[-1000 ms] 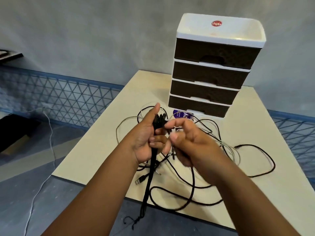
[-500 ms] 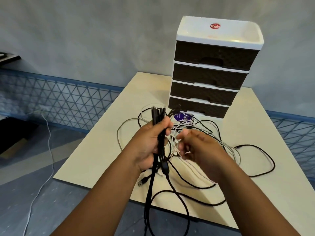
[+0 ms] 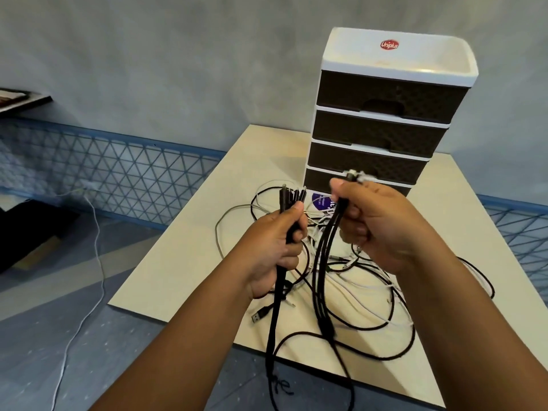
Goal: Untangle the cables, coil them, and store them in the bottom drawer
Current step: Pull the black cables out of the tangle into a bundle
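Note:
My left hand grips a bundle of black cables upright, their plug ends sticking up above my fingers. My right hand holds a second set of black cables, with silver connector tips showing above its thumb. Both bundles hang down past the table's front edge. Under my hands a tangle of black and white cables lies on the beige table. Behind it stands a white drawer unit with dark drawers, all closed; the bottom drawer is partly hidden by my right hand.
A purple label or packet lies by the unit's base. A loose USB plug rests near the front edge. On the floor at left runs a white cord. A blue lattice rail lines the wall.
My right hand has picked a second group of black cables out of the pile and lifted it up and to the right. The left hand still holds its bundle upright.

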`<state>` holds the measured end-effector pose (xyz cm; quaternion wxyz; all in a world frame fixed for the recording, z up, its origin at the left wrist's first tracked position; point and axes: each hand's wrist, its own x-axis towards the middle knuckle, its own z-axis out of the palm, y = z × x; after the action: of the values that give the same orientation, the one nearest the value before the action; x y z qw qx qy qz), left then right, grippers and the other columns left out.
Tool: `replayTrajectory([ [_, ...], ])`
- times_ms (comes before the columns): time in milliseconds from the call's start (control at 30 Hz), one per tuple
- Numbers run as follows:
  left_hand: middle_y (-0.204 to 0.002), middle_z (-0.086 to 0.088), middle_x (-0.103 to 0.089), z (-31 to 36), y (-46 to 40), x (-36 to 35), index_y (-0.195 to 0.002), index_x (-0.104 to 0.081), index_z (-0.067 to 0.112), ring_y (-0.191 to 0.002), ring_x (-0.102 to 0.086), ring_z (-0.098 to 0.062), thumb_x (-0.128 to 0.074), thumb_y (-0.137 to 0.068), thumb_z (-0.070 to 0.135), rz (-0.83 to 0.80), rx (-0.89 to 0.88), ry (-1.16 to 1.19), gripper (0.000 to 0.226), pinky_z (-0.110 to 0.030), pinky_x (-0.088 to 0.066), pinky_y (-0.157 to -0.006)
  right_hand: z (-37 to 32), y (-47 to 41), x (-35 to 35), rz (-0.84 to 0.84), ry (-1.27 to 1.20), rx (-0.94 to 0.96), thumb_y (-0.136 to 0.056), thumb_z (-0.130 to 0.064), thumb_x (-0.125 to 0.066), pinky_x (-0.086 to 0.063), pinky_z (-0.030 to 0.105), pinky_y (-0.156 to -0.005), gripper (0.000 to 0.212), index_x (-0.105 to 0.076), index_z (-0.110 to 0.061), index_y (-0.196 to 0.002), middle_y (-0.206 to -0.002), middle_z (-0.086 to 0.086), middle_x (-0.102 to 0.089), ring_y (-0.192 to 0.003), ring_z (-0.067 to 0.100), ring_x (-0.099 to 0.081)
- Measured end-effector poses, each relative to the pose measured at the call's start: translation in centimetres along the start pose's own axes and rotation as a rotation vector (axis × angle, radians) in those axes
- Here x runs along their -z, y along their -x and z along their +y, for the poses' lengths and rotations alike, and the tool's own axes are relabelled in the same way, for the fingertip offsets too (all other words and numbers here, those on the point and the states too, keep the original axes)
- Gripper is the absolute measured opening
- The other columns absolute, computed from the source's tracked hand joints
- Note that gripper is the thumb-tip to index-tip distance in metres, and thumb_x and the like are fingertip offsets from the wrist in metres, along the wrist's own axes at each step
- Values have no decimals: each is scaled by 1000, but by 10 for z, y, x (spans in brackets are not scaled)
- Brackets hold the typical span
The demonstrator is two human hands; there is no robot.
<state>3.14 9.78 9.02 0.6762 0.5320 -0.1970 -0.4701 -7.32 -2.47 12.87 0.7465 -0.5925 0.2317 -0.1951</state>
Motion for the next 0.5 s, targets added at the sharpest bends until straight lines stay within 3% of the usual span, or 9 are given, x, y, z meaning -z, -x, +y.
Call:
replayTrajectory([
  [100,-63,2,-47,1,-1,-1,-82,-57,16,-49,-38,-8,-49,-99,37,35,-15,-32,29,-18,-31,-45,-3,11,-18,-70,342,86,-93,-21,-62,-19,26,-48,20,-60,-2,-87,-51,-4,-39,-44,10,-31],
  [233,-72,-3,-60,1,1,-6,-110,-66,9,-59,-57,-14,-43,-98,42,-4,-3,40,42,-31,-44,-62,-4,6,-29,70,684,245,-86,-31,-69,-50,38,-59,17,-63,-15,-90,-67,-2,-64,-58,8,-57],
  [333,-67,-4,-55,2,2,-9,-102,-65,13,-52,-48,-15,-38,-97,47,-53,30,71,44,-26,-41,-53,-2,0,-29,128,775,284,-86,-35,-69,-53,44,-68,21,-59,-16,-89,-75,4,-67,-66,18,-64],
  [500,-60,-1,-41,3,1,-10,-77,-70,28,-47,-24,-9,-32,-98,53,-81,40,111,50,-21,-22,-42,7,-9,-25,108,915,260,-91,-54,-54,-48,41,-64,27,-49,-27,-91,-70,-3,-59,-64,13,-56],
])
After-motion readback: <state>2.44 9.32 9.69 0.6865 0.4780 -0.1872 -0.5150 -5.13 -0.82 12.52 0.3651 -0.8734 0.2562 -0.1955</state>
